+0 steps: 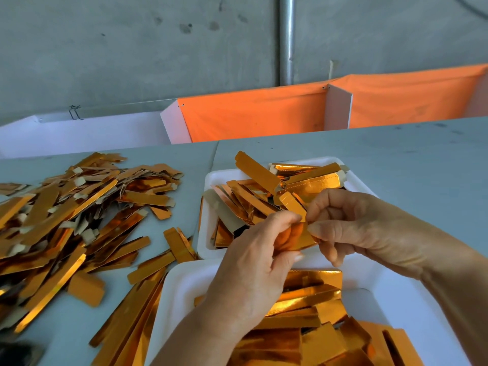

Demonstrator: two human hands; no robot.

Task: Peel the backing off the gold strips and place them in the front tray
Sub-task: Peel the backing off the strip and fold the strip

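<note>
Peeling is in hand: the left hand [253,249] and right hand [351,228] each pinch one gold strip [303,237], grip clamped on it, above the far tray [211,178]; next, I judge, strip the backing and drop it in

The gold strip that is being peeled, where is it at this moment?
In the head view, the gold strip is at centre, pinched between the left hand and right hand, above the gap between the two white trays.
</note>
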